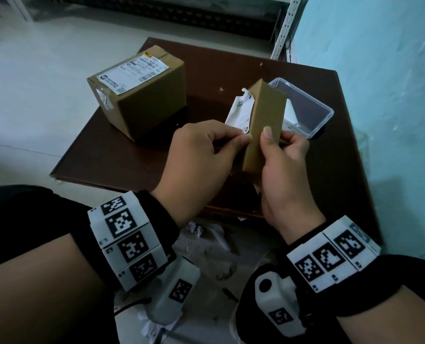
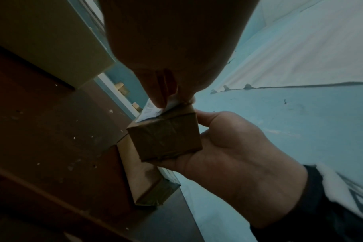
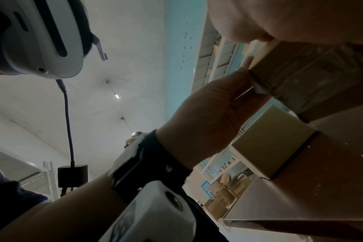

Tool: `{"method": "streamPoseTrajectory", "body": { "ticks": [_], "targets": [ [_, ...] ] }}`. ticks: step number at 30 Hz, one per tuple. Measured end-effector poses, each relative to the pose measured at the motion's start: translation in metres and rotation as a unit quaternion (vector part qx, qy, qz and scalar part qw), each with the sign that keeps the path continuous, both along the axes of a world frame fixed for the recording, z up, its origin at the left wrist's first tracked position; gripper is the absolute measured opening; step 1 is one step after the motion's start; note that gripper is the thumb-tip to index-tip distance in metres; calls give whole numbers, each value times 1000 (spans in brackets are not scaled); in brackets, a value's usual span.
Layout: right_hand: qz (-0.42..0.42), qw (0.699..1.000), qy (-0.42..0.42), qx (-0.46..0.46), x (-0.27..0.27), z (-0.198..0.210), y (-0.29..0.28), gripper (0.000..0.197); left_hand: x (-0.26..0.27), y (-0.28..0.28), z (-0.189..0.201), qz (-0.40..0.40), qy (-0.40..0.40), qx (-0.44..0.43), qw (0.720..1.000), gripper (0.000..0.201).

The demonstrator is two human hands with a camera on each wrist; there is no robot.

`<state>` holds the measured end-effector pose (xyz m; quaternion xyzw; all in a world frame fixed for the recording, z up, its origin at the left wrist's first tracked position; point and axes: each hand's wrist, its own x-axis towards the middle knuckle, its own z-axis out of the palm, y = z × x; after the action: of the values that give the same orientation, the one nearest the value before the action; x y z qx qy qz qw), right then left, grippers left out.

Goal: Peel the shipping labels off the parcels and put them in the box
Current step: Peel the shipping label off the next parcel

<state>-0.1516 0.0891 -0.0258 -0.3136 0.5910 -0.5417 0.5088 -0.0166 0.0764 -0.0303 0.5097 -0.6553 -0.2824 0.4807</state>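
Observation:
My right hand (image 1: pixel 277 142) grips a small cardboard parcel (image 1: pixel 264 120) and holds it upright over the brown board, thumb on the near face. A white shipping label (image 1: pixel 240 110) hangs half peeled from its left side. My left hand (image 1: pixel 241 140) pinches the label's lower edge between thumb and forefinger. The left wrist view shows the fingertips (image 2: pixel 162 99) on the label (image 2: pixel 149 111) at the parcel's (image 2: pixel 166 137) top edge. A clear plastic box (image 1: pixel 323 112) lies open behind the parcel, with a white label inside. A larger parcel (image 1: pixel 142 105) with its label (image 1: pixel 134 70) on top stands at the left.
The brown board (image 1: pixel 112 157) lies on a pale floor, close to a turquoise wall (image 1: pixel 385 95) on the right. Crumpled plastic and paper (image 1: pixel 206 239) lie on the floor between my wrists. Metal shelving (image 1: pixel 283 26) stands at the back.

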Motion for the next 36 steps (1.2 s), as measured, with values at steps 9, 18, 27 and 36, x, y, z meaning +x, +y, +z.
{"method": "streamPoseTrajectory", "body": {
  "ticks": [9,18,27,36],
  "targets": [
    [12,999,-1,-51,-1,2,2,31,-1,-2,5,32,74,47,996,16],
    [58,994,26,-89,5,-9,3,71,3,-4,-2,-9,-1,11,1000,20],
    [5,997,26,-78,-2,-7,0,59,1,-4,3,-39,35,44,998,10],
    [-16,1000,-12,-20,-5,-3,-2,46,1,-6,7,-9,45,116,992,23]
  ]
}}
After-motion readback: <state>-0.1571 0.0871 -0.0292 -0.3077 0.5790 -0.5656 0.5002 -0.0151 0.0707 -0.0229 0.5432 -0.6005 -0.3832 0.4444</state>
